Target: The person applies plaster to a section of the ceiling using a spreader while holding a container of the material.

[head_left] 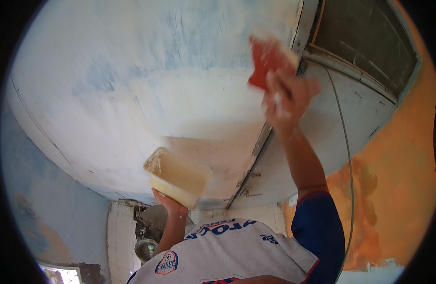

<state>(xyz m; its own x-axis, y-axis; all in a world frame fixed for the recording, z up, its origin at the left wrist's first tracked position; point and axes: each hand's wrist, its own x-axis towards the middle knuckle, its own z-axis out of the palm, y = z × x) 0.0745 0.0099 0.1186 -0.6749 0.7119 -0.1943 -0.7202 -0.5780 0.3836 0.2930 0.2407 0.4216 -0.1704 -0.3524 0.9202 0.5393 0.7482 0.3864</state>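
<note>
My right hand (288,102) is raised at the upper right, its fingers closed around a red plastic putty spreader (264,59). Motion blurs the tool, and pale filler coats part of it. It is in front of the white and blue patchy wall (194,94), close to the vertical frame; whether it touches the wall I cannot tell. Lower down, my left hand (170,202) supports a cream rectangular plastic tub (180,182) from beneath. The tub is tilted with its mouth toward the wall, and whitish residue smears its inside.
A grey door panel (322,118) with a dark upper pane (364,42) stands to the right of the wall. A thin cable (346,137) hangs down beside the orange wall (397,175). On the tiled floor (118,232) are a dark round container (154,220) and a bucket (144,250).
</note>
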